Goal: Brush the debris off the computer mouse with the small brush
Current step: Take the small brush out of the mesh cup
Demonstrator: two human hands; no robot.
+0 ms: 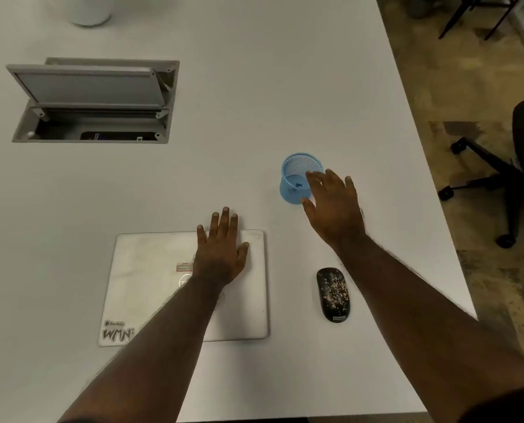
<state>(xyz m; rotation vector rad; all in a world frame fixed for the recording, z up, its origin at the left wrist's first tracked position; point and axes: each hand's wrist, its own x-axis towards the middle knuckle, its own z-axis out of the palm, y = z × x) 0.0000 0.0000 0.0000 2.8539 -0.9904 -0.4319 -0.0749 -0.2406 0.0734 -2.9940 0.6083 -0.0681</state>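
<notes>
A black computer mouse lies on the white table, its top sprinkled with pale crumbs. Beyond it stands a blue mesh cup; something small and dark blue lies at its bottom. No brush is plainly visible. My right hand hovers beside the cup's right side, fingers spread, holding nothing, its fingertips overlapping the rim. My left hand rests flat, fingers apart, on the far edge of a closed silver laptop, to the left of the mouse.
A grey cable hatch with its lid propped up is set into the table at the far left. A white round object stands at the back. The table's edge runs diagonally on the right, with a black office chair beyond it.
</notes>
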